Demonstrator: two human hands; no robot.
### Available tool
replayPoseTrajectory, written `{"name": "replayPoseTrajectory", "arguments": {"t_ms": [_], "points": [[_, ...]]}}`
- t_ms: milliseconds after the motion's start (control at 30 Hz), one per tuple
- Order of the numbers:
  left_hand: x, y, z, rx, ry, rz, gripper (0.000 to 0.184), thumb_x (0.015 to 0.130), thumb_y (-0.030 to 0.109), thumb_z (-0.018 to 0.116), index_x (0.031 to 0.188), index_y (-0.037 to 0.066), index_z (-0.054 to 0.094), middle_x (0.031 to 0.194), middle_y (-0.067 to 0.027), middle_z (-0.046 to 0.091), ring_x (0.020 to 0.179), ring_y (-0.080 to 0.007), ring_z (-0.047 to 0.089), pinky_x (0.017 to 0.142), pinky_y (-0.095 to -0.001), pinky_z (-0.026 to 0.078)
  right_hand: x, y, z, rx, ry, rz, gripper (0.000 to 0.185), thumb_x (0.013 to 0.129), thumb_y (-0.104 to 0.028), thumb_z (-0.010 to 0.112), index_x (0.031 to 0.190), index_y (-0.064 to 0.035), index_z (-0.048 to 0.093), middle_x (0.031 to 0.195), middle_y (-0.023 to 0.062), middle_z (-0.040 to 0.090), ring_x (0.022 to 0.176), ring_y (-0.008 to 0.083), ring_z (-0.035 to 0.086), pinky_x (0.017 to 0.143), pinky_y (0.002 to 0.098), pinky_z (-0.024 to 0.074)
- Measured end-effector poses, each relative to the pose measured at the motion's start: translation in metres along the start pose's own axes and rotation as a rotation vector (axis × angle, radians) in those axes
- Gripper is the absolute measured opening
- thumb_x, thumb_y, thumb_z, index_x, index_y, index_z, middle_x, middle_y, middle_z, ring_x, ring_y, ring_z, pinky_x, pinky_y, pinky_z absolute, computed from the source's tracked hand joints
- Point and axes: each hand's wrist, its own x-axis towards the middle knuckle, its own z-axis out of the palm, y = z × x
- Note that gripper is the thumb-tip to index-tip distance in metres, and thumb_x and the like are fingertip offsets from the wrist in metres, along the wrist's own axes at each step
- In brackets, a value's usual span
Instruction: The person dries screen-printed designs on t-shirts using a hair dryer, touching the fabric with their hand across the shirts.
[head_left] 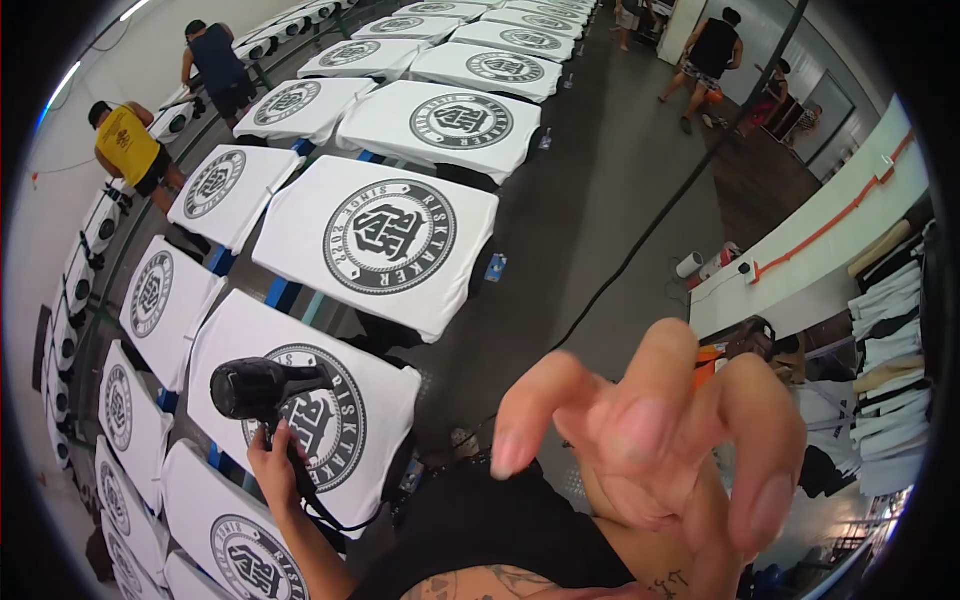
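Observation:
My left hand [275,465] is wrapped round the handle of a black hair dryer [245,388]. The dryer is over a white printed shirt [225,335] spread on a flat board, its nozzle pointing right across the round black "RISKTAKER" print [352,405]. From the handle, a black cord loops down along the board's edge. Close to the camera, my right hand [640,440] is raised with its fingers apart and bent, holding nothing. Just beyond the dryer lies another white shirt [300,225] with the same print.
Rows of boards with printed white shirts [500,68] stretch into the distance. A black cable [650,240] hangs diagonally over the aisle floor [600,160]. Two people [130,145] stand at the far left row; others are at the back right. Clothes [890,370] hang at right.

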Motion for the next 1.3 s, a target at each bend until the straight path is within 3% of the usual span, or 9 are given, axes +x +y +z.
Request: {"name": "replayPoseTrajectory", "arguments": {"t_ms": [433,633,833,967,1300], "points": [[-0.005,0.004,0.012,-0.012,-0.005,0.118,0.023,0.097,0.022,0.067,0.093,0.002,0.056,0.069,-0.0032,0.056,0.050,-0.0111,0.053,0.042,-0.0259,0.043,0.002,-0.018,-0.012,-0.084,0.042,-0.041,0.030,0.094,-0.045,0.060,0.116,-0.0235,0.064,0.133,0.0102,0.047,0.126,0.0359,0.043,0.089,0.0546,0.0470],[0.002,-0.013,-0.003,-0.021,-0.014,0.036,0.021,0.097,0.021,0.067,0.093,0.003,0.057,0.069,-0.0028,0.056,0.050,-0.0107,0.052,0.042,-0.0257,0.042,0.008,-0.025,-0.019,-0.053,-0.013,-0.104,0.041,0.096,-0.054,0.054,0.122,-0.0236,0.065,0.138,0.0159,0.045,0.127,0.0417,0.043,0.093,0.0536,0.0474],[-0.003,0.000,0.000,-0.011,-0.009,0.078,0.020,0.097,0.020,0.065,0.093,0.003,0.057,0.069,-0.0029,0.056,0.050,-0.0112,0.052,0.042,-0.0260,0.043,0.002,-0.004,-0.035,0.236,-0.314,-0.192,0.053,0.097,-0.064,0.049,0.127,-0.0237,0.066,0.143,0.0217,0.044,0.127,0.0476,0.043,0.098,0.0526,0.0478],[-0.002,0.000,0.004,-0.014,0.003,0.086,0.019,0.097,0.022,0.065,0.091,0.005,0.058,0.067,-0.0013,0.054,0.049,-0.0103,0.052,0.042,-0.0251,0.043,-0.005,0.004,-0.024,0.437,-0.348,-0.132,0.061,0.096,-0.070,0.042,0.124,-0.0231,0.068,0.142,0.0254,0.044,0.121,0.0528,0.048,0.097,0.0580,0.0492],[-0.003,0.001,0.005,-0.061,0.010,0.041,0.022,0.097,0.021,0.067,0.091,0.003,0.057,0.069,-0.0033,0.057,0.050,-0.0115,0.053,0.042,-0.0255,0.043,-0.012,-0.022,-0.014,0.002,0.005,-0.041,0.051,0.098,-0.064,0.042,0.118,-0.0218,0.065,0.133,0.0212,0.045,0.117,0.0472,0.048,0.095,0.0547,0.0478]]}}
